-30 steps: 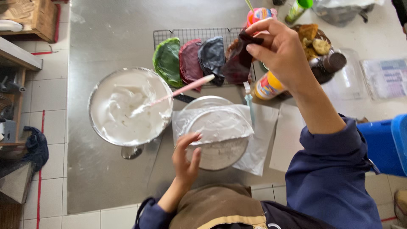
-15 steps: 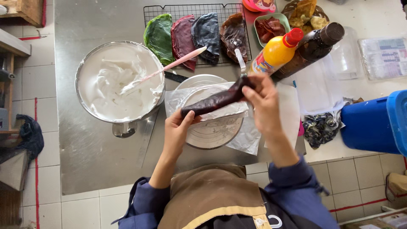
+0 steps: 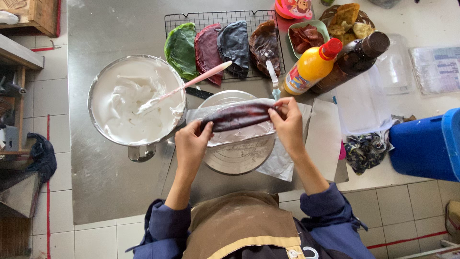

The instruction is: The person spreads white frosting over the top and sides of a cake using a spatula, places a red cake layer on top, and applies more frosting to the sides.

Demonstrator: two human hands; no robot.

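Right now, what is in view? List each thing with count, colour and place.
folded wrap: one, dark red-brown, held at both ends over the round pan
round pan: one, silver, centre of the steel table, clear film across it
mixing bowl: one, steel, white cream inside, left of the pan
spatula: one, pink, resting in the bowl
wire rack: one, black, top centre, holding four folded wraps: green, red, dark grey, brown
squeeze bottle: one, orange with red cap, right of the rack
dark bottle: one, brown, beside the squeeze bottle
blue tub: one, right edge
left hand: fingers pinching the wrap's left end
right hand: fingers pinching its right end
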